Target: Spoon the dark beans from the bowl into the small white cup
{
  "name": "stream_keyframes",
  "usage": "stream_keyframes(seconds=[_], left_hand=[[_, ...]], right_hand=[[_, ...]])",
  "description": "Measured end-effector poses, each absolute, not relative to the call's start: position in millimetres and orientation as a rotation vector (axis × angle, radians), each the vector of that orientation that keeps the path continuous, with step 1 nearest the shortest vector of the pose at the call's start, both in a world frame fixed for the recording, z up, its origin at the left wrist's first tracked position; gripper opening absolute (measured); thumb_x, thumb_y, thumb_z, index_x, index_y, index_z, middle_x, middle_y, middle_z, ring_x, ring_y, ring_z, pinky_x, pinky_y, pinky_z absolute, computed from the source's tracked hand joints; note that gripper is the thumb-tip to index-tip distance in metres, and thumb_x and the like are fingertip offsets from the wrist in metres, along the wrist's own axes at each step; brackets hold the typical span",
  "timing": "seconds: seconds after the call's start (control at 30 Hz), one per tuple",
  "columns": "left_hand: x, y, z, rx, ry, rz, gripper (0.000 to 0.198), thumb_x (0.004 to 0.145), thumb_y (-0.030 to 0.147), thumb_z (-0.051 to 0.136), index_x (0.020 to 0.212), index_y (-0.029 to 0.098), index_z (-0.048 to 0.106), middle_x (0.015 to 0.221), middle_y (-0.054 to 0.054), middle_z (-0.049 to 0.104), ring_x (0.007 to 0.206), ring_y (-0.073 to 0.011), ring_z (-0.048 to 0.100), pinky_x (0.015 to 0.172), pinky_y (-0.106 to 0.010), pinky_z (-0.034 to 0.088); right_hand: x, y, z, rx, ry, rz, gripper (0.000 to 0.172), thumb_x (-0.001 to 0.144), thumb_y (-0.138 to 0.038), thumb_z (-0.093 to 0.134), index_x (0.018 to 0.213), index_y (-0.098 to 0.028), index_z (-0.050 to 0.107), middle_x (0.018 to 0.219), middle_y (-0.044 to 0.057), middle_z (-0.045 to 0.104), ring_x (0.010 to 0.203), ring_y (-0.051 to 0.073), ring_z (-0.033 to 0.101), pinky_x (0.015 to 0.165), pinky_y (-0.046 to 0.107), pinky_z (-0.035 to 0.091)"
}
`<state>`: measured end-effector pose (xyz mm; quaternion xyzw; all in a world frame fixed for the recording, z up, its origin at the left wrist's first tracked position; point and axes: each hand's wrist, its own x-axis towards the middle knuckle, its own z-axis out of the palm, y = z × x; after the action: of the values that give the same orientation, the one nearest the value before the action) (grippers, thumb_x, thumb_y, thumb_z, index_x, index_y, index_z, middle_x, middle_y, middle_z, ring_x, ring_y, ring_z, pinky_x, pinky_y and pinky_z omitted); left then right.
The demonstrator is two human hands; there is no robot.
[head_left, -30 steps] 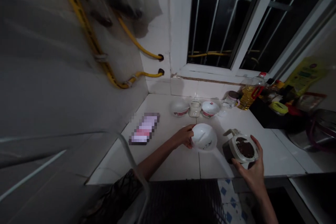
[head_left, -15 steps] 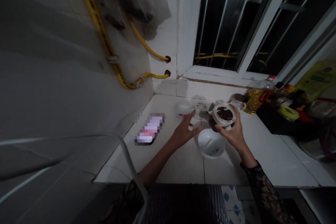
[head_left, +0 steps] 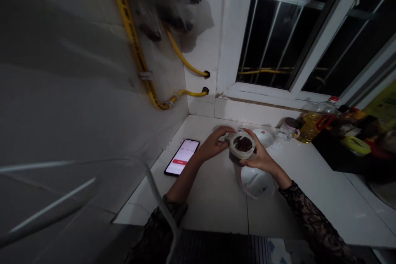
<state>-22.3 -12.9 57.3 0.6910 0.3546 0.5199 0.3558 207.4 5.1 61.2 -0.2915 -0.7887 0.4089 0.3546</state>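
My right hand (head_left: 258,156) is wrapped around the right side of a squarish clear jar (head_left: 243,148) with a pale rim and dark reddish-brown contents. The jar hangs above the counter, its open top turned towards me. At its left side, the curled fingers of my left hand (head_left: 215,144) grip it near what looks like a handle. Just below and to the right stands a white bowl (head_left: 257,183) with a few dark bits inside. A white dish (head_left: 262,137) with a small red mark lies behind my right hand.
A lit phone (head_left: 182,157) lies left of my left forearm. Along the back wall stand a lidded glass jar (head_left: 287,128), an oil bottle (head_left: 312,126) and a dark box (head_left: 329,152) of condiments. Yellow pipes (head_left: 148,86) run down the left wall.
The jar has moved left, away from above the bowl, with my right hand. My left hand, apart from the jar before, has closed on its left side. The view has shifted slightly.
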Motion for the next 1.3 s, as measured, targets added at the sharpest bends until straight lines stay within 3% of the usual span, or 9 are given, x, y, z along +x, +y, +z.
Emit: stream_keyframes(seconds=[0.1, 0.23, 0.37, 0.47, 0.53, 0.73, 1.03, 1.13, 1.3], left_hand=[[-25.4, -10.2, 66.0, 1.696, 0.848, 1.246, 0.037, 0.070, 0.025, 0.070, 0.107, 0.019, 0.072, 0.111, -0.008, 0.071, 0.106, -0.0261, 0.064, 0.096, -0.035, 0.050], [-25.9, -7.7, 64.6, 1.537, 0.777, 1.159, 0.042, 0.065, 0.034, 0.072, 0.102, 0.016, 0.075, 0.086, -0.005, 0.071, 0.080, -0.0219, 0.062, 0.074, -0.029, 0.048], [-15.1, -8.9, 58.4, 1.387, 0.764, 1.188, 0.050, 0.076, 0.056, 0.064, 0.102, 0.014, 0.076, 0.077, -0.005, 0.068, 0.063, -0.0155, 0.054, 0.058, -0.025, 0.039], [-4.7, -12.3, 57.1, 1.268, 0.792, 1.219, 0.060, 0.073, 0.066, 0.068, 0.100, 0.013, 0.076, 0.071, -0.003, 0.065, 0.054, -0.0107, 0.045, 0.050, -0.022, 0.030], [-0.3, -15.2, 58.0, 1.190, 0.784, 1.270, 0.062, 0.069, 0.068, 0.073, 0.099, 0.014, 0.076, 0.075, -0.004, 0.067, 0.057, -0.0105, 0.047, 0.051, -0.020, 0.031], [1.9, -21.5, 59.0, 1.069, 0.764, 1.343, 0.054, 0.066, 0.054, 0.081, 0.103, 0.016, 0.076, 0.085, -0.004, 0.070, 0.070, -0.0132, 0.057, 0.058, -0.020, 0.038], [-1.0, -21.7, 59.2, 1.002, 0.723, 1.401, 0.043, 0.061, 0.035, 0.076, 0.099, 0.015, 0.077, 0.069, 0.000, 0.063, 0.056, -0.0089, 0.045, 0.052, -0.022, 0.029], [-6.0, -22.5, 60.0, 0.999, 0.725, 1.435, 0.044, 0.062, 0.034, 0.075, 0.102, 0.014, 0.077, 0.067, 0.000, 0.062, 0.055, -0.0089, 0.044, 0.053, -0.022, 0.030], [-13.8, -21.5, 54.8, 1.045, 0.768, 1.410, 0.044, 0.063, 0.027, 0.073, 0.106, 0.016, 0.078, 0.058, 0.003, 0.055, 0.052, -0.0087, 0.042, 0.054, -0.021, 0.031]], right_hand=[[207.4, 2.0, 66.8, -0.761, -2.100, 1.075, 0.117, 0.063, -0.054, 0.087, 0.157, -0.024, 0.024, 0.156, 0.017, 0.041, 0.144, 0.033, 0.041, 0.121, 0.052, 0.026], [210.5, -0.8, 70.3, -0.706, -2.152, 1.121, 0.118, 0.063, -0.058, 0.086, 0.159, -0.025, 0.024, 0.161, 0.015, 0.036, 0.149, 0.034, 0.036, 0.122, 0.052, 0.026], [215.2, -0.7, 68.4, -0.707, -2.196, 1.117, 0.120, 0.062, -0.055, 0.087, 0.160, -0.026, 0.023, 0.166, 0.015, 0.026, 0.153, 0.033, 0.027, 0.123, 0.052, 0.022], [214.8, -1.6, 69.8, -0.693, -2.174, 1.140, 0.121, 0.061, -0.056, 0.087, 0.160, -0.026, 0.024, 0.166, 0.014, 0.027, 0.153, 0.033, 0.027, 0.123, 0.052, 0.024], [213.1, -2.8, 72.6, -0.675, -2.142, 1.160, 0.120, 0.061, -0.058, 0.087, 0.159, -0.026, 0.025, 0.165, 0.015, 0.030, 0.152, 0.033, 0.030, 0.123, 0.051, 0.024], [212.4, -4.7, 74.7, -0.668, -2.062, 1.226, 0.120, 0.059, -0.061, 0.087, 0.158, -0.026, 0.029, 0.162, 0.014, 0.036, 0.148, 0.034, 0.036, 0.122, 0.051, 0.027], [219.7, -9.0, 73.1, -0.725, -2.081, 1.167, 0.116, 0.064, -0.061, 0.086, 0.158, -0.029, 0.026, 0.162, 0.014, 0.036, 0.146, 0.031, 0.041, 0.119, 0.049, 0.034], [239.5, -11.8, 74.8, -0.805, -2.107, 0.984, 0.099, 0.074, -0.055, 0.081, 0.154, -0.027, 0.030, 0.142, 0.014, 0.057, 0.131, 0.027, 0.056, 0.112, 0.048, 0.044], [274.3, -33.8, 86.3, -1.075, -2.403, 0.585, 0.027, 0.093, -0.033, 0.062, 0.118, -0.022, 0.062, 0.103, 0.008, 0.071, 0.090, 0.021, 0.068, 0.085, 0.038, 0.055]])
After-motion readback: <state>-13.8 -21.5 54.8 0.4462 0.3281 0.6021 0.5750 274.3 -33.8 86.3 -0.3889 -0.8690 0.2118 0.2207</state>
